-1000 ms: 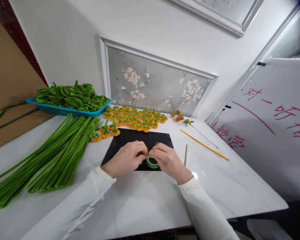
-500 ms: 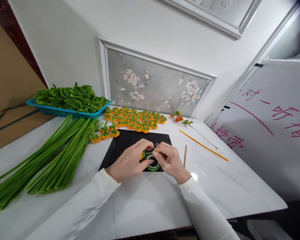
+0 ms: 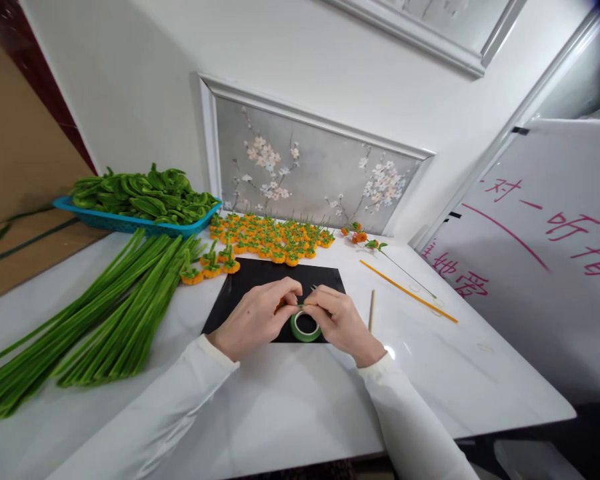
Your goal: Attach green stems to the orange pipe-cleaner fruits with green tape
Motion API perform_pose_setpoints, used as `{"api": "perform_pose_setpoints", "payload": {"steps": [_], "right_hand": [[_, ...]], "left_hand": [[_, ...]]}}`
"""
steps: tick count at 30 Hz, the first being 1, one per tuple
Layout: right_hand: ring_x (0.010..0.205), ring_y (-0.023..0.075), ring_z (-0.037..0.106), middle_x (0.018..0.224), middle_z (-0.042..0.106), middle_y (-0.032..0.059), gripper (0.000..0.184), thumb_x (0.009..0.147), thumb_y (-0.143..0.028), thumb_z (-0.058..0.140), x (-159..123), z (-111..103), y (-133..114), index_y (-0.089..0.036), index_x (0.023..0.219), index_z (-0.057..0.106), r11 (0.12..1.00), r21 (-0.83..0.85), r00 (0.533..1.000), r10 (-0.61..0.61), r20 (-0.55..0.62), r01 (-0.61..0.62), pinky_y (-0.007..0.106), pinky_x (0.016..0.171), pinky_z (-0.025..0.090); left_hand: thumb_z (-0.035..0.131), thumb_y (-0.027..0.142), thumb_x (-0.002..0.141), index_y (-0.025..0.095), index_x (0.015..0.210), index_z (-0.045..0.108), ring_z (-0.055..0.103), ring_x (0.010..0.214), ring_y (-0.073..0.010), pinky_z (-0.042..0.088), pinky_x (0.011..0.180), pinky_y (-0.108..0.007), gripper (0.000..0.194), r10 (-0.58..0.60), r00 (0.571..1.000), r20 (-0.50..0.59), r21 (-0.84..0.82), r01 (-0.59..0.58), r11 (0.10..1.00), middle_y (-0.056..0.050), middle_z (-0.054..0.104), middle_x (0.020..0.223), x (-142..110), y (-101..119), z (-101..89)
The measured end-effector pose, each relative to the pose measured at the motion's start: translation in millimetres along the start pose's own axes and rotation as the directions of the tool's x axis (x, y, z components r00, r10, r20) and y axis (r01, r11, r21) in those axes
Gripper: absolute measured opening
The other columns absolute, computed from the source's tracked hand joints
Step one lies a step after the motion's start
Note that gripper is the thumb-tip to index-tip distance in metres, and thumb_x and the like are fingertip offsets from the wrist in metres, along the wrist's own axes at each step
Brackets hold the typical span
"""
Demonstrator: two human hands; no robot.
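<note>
Above a black mat [image 3: 245,280], my left hand [image 3: 260,315] is closed on a small orange fuzzy flower [image 3: 280,305], mostly hidden behind the fingers. My right hand [image 3: 337,320] pinches a thin green strip [image 3: 301,307] that runs between the two sets of fingertips; whether it is stem or tape I cannot tell. Just under the fingertips is a roll of green tape [image 3: 296,329], its open middle showing. The metal tips of a tool, perhaps scissors [image 3: 313,288], stick out behind my right fingers, the remainder covered.
Long green pipe cleaners [image 3: 125,313] lie at left, before a blue tray [image 3: 145,228] heaped with green leaf shapes. Several orange flowers [image 3: 275,240] stand along the wall. To the right are a finished flower stem [image 3: 375,245], an orange pipe cleaner [image 3: 410,291] and a wooden stick [image 3: 373,310].
My fingertips have come closer together, and the left fingers now cover more of the orange flower. The green tape roll shows more fully below them.
</note>
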State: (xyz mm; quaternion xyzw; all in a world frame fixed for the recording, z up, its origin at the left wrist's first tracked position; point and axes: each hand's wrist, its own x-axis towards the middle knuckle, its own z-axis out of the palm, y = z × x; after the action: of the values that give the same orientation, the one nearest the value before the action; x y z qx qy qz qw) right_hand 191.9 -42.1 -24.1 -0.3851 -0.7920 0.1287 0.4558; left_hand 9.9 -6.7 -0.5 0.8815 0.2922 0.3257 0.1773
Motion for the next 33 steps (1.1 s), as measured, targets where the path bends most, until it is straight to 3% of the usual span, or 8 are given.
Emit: {"api": "perform_pose_setpoints", "payload": {"steps": [8, 14, 20, 25, 33], "right_hand": [[0.079, 0.0157, 0.056, 0.084, 0.06, 0.0058, 0.021, 0.093, -0.021, 0.043, -1, -1, 2, -0.019, 0.088, 0.064, 0.998, -0.041, 0.999, -0.037, 0.03, 0.038, 0.028, 0.07, 0.047], [0.076, 0.0157, 0.055, 0.083, 0.059, 0.0058, 0.02, 0.092, -0.019, 0.045, -2, 1, 2, -0.018, 0.083, 0.062, 0.997, -0.068, 0.997, -0.041, 0.072, 0.046, 0.029, 0.071, 0.045], [0.068, 0.0141, 0.052, 0.073, 0.055, 0.0032, 0.022, 0.091, -0.018, 0.046, -3, 2, 0, -0.018, 0.073, 0.059, 0.994, -0.096, 0.992, -0.035, 0.12, 0.047, 0.027, 0.064, 0.043], [0.07, 0.0143, 0.053, 0.077, 0.057, 0.0036, 0.02, 0.092, -0.02, 0.046, -3, 4, 4, -0.019, 0.079, 0.061, 0.994, -0.105, 0.992, -0.024, 0.125, 0.037, 0.027, 0.066, 0.044], [0.073, 0.0141, 0.055, 0.08, 0.059, 0.0034, 0.017, 0.091, -0.019, 0.049, -2, 1, 3, -0.019, 0.084, 0.064, 1.0, -0.031, 0.995, -0.002, 0.096, 0.005, 0.027, 0.07, 0.045]], "left_hand": [[0.047, 0.013, 0.082, 0.022, 0.1, 0.048, 0.057, 0.067, -0.0118, 0.041, 0.064, -0.022, 0.021, -0.066, 0.994, 0.084, -0.123, 0.077, 0.989, 0.003, 0.061, 0.076, 1, 0, -4.9], [0.045, 0.016, 0.082, 0.021, 0.102, 0.052, 0.056, 0.067, -0.0133, 0.04, 0.062, -0.023, 0.022, -0.084, 0.965, 0.246, -0.148, 0.123, 0.981, 0.002, 0.062, 0.075, 2, 3, -11.6], [0.052, 0.016, 0.076, 0.02, 0.101, 0.053, 0.056, 0.065, -0.0131, 0.041, 0.061, -0.023, 0.025, -0.127, 0.969, 0.21, -0.164, 0.163, 0.973, 0.002, 0.062, 0.073, 3, 4, -9.2], [0.051, 0.015, 0.077, 0.021, 0.103, 0.052, 0.056, 0.064, -0.0132, 0.041, 0.062, -0.024, 0.027, -0.145, 0.963, 0.229, -0.15, 0.182, 0.972, 0.003, 0.064, 0.071, 3, 5, -12.1], [0.053, 0.02, 0.079, 0.022, 0.106, 0.043, 0.055, 0.065, -0.0138, 0.042, 0.061, -0.026, 0.029, -0.175, 0.928, 0.328, -0.336, 0.288, 0.897, 0.002, 0.064, 0.072, 3, 2, -14.8]]}}
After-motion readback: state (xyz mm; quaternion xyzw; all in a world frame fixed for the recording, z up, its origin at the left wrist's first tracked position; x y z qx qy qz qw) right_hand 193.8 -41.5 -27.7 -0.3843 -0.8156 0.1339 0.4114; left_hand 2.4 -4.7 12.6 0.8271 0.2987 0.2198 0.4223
